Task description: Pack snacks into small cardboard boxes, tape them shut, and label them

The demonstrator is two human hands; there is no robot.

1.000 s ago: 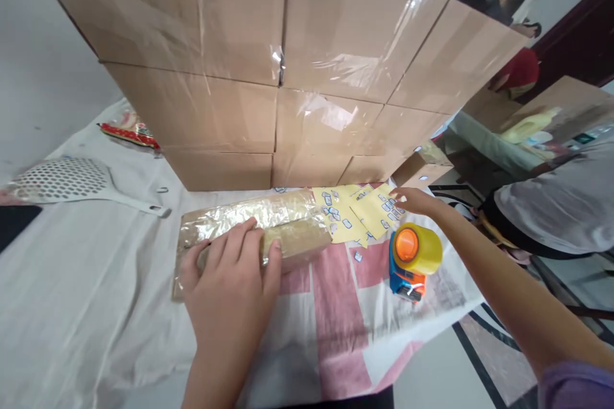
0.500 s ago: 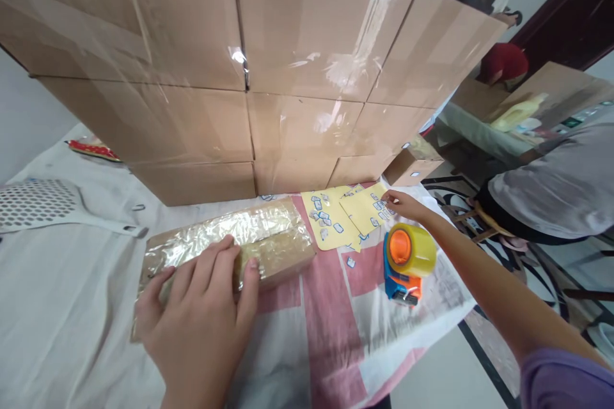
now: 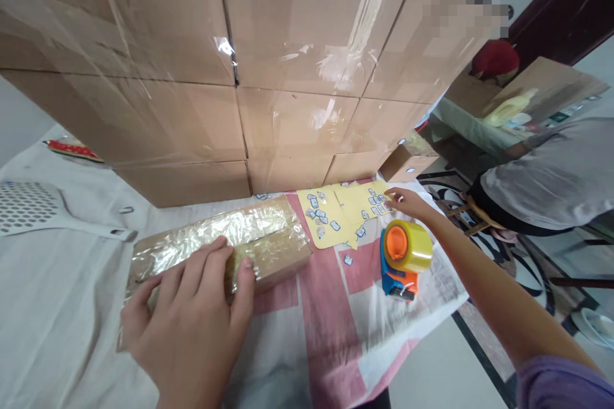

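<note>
My left hand [image 3: 192, 313] lies on a long cardboard box [image 3: 268, 211] wrapped in shiny clear tape, with its fingers spread across the top and thumb near the front edge. Farther right, my right hand [image 3: 405, 200] is closed, its fingertips pinching the right edge of a yellow sticker sheet [image 3: 352, 197]. Small blue-edged stickers dot that sheet, and another yellow sheet [image 3: 326, 235] lies beside it. One loose sticker [image 3: 348, 260] rests on the cloth. Near my right forearm stands a tape dispenser [image 3: 400, 284] in blue and orange, carrying a yellow roll of tape [image 3: 417, 246].
A wall of stacked, taped cardboard boxes [image 3: 292, 121] rises behind the work area. A white perforated skimmer [image 3: 62, 220] lies left on the cloth [image 3: 336, 345]. A smaller box [image 3: 407, 163] stands at the back right. A seated person in grey [image 3: 551, 172] is beyond the table edge.
The yellow sheet at my right hand has shifted and lies flatter, with more of its stickers showing. My left hand stays on the box. The whole view has shifted slightly.
</note>
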